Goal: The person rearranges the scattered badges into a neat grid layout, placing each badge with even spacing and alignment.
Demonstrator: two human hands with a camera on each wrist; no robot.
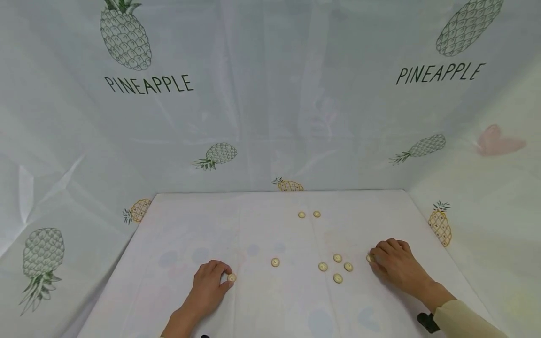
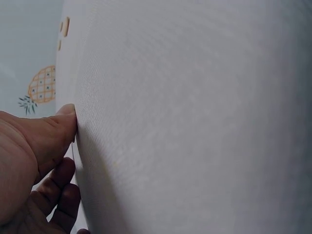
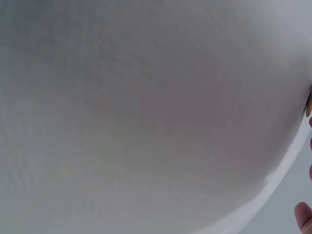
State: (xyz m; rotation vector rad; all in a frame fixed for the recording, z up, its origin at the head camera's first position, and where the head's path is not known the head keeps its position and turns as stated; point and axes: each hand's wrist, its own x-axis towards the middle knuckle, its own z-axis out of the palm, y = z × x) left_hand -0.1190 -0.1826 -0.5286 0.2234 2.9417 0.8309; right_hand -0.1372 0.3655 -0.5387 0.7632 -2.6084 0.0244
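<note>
My left hand (image 1: pixel 207 288) pinches a round cream button (image 1: pixel 232 277) between thumb and fingers, low over the left half of the table. In the left wrist view the thumb presses close to the cloth and that button is hidden. On the right, my other hand (image 1: pixel 397 266) holds a similar button (image 1: pixel 370 257) at its fingertips, partly covered by them. Its edge shows at the border of the right wrist view as a thin brownish disc (image 3: pixel 309 103). A single button (image 1: pixel 275 262) lies between the hands.
Left of my right hand lies a loose cluster of several buttons (image 1: pixel 337 257). Two more, one a button (image 1: pixel 301 214), sit side by side towards the back. A pale cloth covers the table (image 1: pixel 262 310); pineapple-print sheets (image 1: pixel 270 94) hang behind and at both sides.
</note>
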